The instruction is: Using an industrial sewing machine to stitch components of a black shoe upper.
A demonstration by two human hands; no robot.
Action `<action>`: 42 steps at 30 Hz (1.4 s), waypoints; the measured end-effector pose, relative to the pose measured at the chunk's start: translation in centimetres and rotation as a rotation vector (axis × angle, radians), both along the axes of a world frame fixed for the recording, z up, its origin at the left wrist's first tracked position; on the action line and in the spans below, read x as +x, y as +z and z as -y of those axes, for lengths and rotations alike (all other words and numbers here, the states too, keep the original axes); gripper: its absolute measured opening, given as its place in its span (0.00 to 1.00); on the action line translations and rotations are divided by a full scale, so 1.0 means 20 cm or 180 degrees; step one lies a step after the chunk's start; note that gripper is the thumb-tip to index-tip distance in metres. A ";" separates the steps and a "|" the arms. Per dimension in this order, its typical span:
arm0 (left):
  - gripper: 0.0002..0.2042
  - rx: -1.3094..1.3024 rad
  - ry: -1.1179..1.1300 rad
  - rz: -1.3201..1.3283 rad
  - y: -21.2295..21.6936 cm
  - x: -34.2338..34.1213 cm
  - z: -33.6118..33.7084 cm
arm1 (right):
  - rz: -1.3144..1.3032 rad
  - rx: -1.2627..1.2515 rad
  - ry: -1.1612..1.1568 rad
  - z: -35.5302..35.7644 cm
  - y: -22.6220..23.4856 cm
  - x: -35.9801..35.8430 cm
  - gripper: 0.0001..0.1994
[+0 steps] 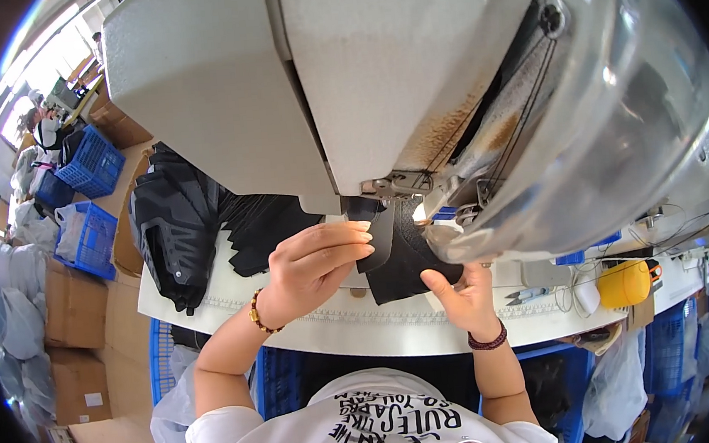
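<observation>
Head view: left hand (pixel 312 262) apparently pinching, right hand (pixel 468 294) spread, seemingly positioning black panel (pixel 402 278) at sewing machine (pixel 396 60); next needs steady alignment.

Bright, with upper-left glare and fisheye bending

Head view: left hand (pixel 321 257) is touching, fingertips bunched, the left edge of a black piece (pixel 407 271) beneath a pale sewing machine (pixel 219 90), while right hand (pixel 467 296) is steadying its right side, dark cut pieces (pixel 265 228) lying leftward on the white table (pixel 343 339).
</observation>
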State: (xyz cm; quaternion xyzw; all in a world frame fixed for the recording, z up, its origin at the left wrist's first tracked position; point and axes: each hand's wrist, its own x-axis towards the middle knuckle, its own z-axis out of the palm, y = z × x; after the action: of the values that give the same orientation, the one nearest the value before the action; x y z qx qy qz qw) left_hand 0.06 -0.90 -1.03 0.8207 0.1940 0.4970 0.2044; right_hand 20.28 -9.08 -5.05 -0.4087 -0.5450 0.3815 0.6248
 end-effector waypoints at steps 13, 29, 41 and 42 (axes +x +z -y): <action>0.13 0.1843 -0.0459 -0.1172 0.00 -0.06 -0.03 | -0.0108 -0.0009 0.0215 0.01 -0.01 0.00 0.09; 0.07 0.2700 -0.0174 -0.1315 0.03 -0.08 -0.07 | 0.0094 -0.0279 -0.0358 0.07 0.02 -0.09 0.03; 0.07 0.2018 -0.0245 -0.1308 0.14 -0.02 -0.07 | -0.0028 -0.0229 -0.0522 0.00 0.01 -0.04 0.05; 0.07 0.2017 -0.0241 -0.1298 0.16 -0.02 -0.07 | 0.0104 -0.0217 -0.0529 -0.01 0.02 -0.04 0.05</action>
State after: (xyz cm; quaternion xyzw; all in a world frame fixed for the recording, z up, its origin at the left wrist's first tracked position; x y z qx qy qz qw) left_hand -0.39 0.43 2.12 0.9319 0.0369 0.3508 -0.0843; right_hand 19.45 -8.92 -4.75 -0.4797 -0.5060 0.3400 0.6310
